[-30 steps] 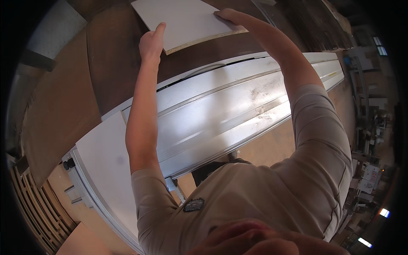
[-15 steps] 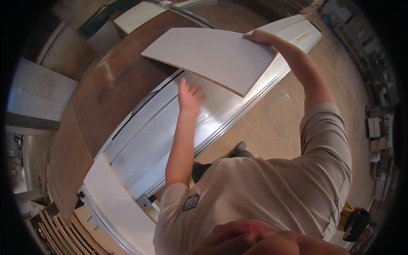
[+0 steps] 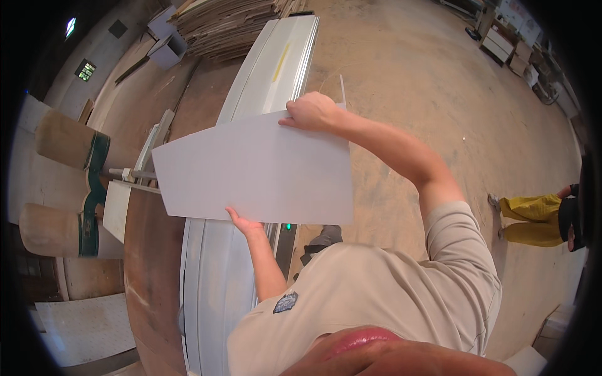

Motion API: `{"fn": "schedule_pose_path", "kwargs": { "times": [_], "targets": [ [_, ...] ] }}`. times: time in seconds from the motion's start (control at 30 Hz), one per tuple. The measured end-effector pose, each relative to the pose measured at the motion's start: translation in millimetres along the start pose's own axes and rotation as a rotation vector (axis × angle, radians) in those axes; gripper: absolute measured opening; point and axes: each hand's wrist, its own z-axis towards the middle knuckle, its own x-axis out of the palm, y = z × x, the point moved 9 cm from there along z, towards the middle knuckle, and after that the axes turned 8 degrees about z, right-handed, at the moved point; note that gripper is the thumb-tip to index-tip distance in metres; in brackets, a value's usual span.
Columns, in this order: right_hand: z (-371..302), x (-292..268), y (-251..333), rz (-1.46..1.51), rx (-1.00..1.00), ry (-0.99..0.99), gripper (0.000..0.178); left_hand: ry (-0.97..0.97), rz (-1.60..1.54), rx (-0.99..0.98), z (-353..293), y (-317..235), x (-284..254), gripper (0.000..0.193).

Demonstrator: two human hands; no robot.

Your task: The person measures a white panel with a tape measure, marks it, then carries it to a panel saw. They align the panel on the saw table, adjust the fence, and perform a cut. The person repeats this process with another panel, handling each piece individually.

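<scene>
A flat white panel (image 3: 251,169) is held up in front of me, over a long silver machine bed (image 3: 216,294). My right hand (image 3: 313,113) grips its far edge near the right corner, fingers bent over the top face. At the near edge, my left hand (image 3: 243,222) supports it with the thumb showing at the face; its other fingers are hidden underneath. Just behind my right hand, a thin pale strip (image 3: 342,91) sticks up; I cannot tell whether it belongs to the panel.
Left of the bed lies a brown worktop (image 3: 144,269). Stacked boards (image 3: 232,28) rise beyond the bed's far end. A person in yellow trousers (image 3: 533,225) stands on the floor at right. Small cabinets (image 3: 496,44) stand at the far right.
My left hand, open and apart from the panel before, now holds its near edge. The panel has turned and come closer to me. My view has swung round, bringing the person into clearer sight.
</scene>
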Motion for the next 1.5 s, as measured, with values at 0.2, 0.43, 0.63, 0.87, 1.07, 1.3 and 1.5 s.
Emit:
{"fn": "schedule_pose_path", "kwargs": {
  "times": [0.2, 0.43, 0.63, 0.87, 1.07, 1.3, 1.5],
  "targets": [
    [-11.7, -107.3, -140.6, -0.084, -0.136, -0.628, 0.035, 0.188, -0.052, 0.156, 107.9, 37.1, 179.5, 0.069],
    [-30.3, -152.5, -490.7, 1.429, 0.338, -1.034, 0.042, 0.406, -0.071, 0.081, 224.2, 129.5, 418.9, 0.065],
    [43.1, -149.1, -707.6, 1.208, 0.454, -1.271, 0.033, 0.484, -0.035, 0.063, 329.5, 278.6, 594.9, 0.061],
    [198.4, -256.0, -891.8, 0.589, 0.387, -1.001, 0.030, 0.474, -0.072, 0.050, 436.0, 389.0, 791.8, 0.059],
    [337.1, -350.0, -1085.7, 1.046, 0.197, -1.120, 0.029, 0.289, -0.069, 0.115, 542.8, 422.5, 890.1, 0.060],
    [310.5, -240.8, -1414.2, 0.239, 1.009, -0.246, 0.030, 0.132, -0.087, 0.452, 683.6, 375.4, 969.2, 0.054],
    [96.2, -95.2, -1467.8, 0.753, 1.846, 0.198, 0.031, -0.273, 0.083, 0.740, 767.8, 241.5, 1003.3, 0.054]
  ]
}}
